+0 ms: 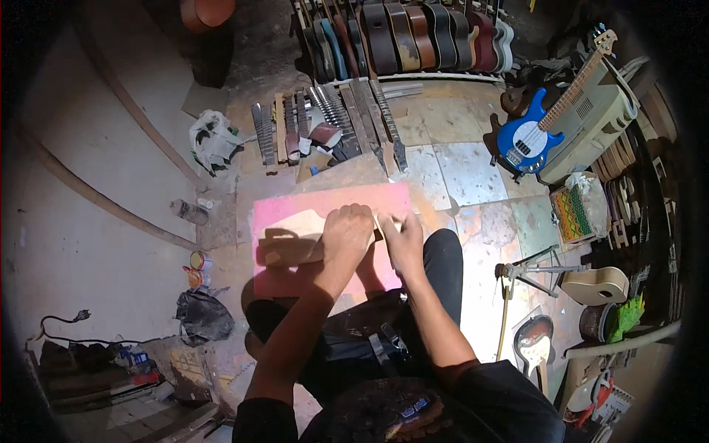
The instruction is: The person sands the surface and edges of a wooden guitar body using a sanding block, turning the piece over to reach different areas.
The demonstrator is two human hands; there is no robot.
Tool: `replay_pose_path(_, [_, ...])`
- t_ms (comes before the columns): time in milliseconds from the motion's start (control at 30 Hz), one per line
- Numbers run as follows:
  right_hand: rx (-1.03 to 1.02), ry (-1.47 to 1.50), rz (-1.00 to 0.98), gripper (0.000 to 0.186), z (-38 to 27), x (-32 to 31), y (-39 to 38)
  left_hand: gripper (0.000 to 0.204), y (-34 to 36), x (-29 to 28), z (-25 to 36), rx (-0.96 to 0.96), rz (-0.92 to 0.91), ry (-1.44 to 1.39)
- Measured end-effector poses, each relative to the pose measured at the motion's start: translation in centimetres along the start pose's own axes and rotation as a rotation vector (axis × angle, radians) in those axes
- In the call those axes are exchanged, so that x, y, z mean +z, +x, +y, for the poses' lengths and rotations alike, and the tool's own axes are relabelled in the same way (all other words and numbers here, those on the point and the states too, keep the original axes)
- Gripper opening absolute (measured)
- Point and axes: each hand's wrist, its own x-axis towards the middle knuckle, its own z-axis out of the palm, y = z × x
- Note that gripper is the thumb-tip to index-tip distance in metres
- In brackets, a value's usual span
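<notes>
A pink board (332,198) lies on the floor between my knees, and both hands are over it. My left hand (348,230) is a closed fist above the board's middle; whatever it grips is hidden under the fingers. Close beside it on the right, my right hand (402,240) has its fingers bent together around something small and pale that I cannot make out. A pale, wood-coloured flat piece (299,224) shows on the board left of my left hand, partly in shadow.
Guitar necks (362,111) and tools lie beyond the board. A row of guitar bodies (410,40) stands at the back. A blue bass guitar (528,136) leans at the right, with a metal stand (532,269) nearer. Small cans (199,262) and a black bag (203,317) sit left.
</notes>
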Motion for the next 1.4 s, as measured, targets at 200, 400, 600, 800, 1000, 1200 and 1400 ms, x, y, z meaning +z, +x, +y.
replay_pose_path(200, [0.037,0.128,0.020,0.020,-1.5,0.3,-0.8,0.008,0.3,-1.0,0.1,0.010,0.013,-0.015])
replay_pose_path(400, [0.027,0.035,0.051,0.015,-1.1,0.7,0.3,0.006,0.8,-0.5,-0.4,0.027,0.012,-0.016])
replay_pose_path(600, [0.236,0.221,0.034,0.017,-1.5,1.3,1.7,0.007,0.8,-1.3,-0.4,0.032,0.027,-0.045])
replay_pose_path(800, [0.126,0.142,0.077,0.016,-0.1,0.8,1.5,0.005,0.8,-2.0,0.1,0.029,0.023,-0.058])
replay_pose_path(1000, [0.009,0.188,0.096,0.018,-0.7,0.7,-1.2,0.006,1.0,-2.1,-0.4,0.024,-0.001,-0.041])
replay_pose_path(1200, [0.094,0.147,0.078,0.017,-1.0,1.1,-1.0,0.007,0.7,-1.5,-0.4,0.013,-0.037,-0.017])
replay_pose_path(1400, [0.191,0.094,0.097,0.014,-0.6,1.4,1.4,0.007,0.8,-2.0,0.2,0.032,-0.027,-0.032])
